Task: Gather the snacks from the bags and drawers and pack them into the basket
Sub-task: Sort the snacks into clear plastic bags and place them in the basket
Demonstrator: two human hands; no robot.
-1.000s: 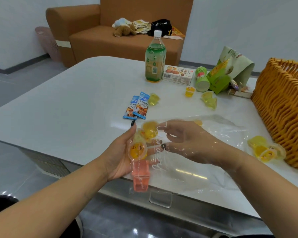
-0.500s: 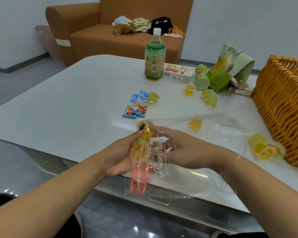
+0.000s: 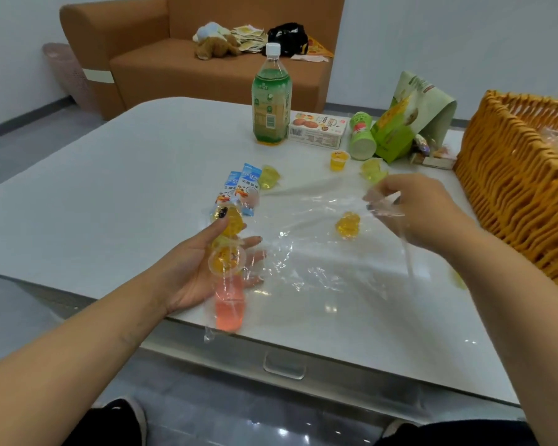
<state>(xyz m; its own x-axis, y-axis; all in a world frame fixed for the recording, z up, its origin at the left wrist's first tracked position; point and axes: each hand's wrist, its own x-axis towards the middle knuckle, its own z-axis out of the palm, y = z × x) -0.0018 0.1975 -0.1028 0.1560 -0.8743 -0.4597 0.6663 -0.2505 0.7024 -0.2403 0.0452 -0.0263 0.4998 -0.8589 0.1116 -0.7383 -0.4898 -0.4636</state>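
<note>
Head: jelly cups point(image 3: 227, 252) in left hand point(image 3: 194, 268)

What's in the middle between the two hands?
In the head view, the clear plastic bag stretches from the left hand to the right hand, with one orange jelly cup between them.

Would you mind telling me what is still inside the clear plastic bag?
One orange jelly cup shows through the clear plastic bag, which the right hand pinches. The cups by the left hand sit at its crumpled edge; in or out is unclear.
</note>
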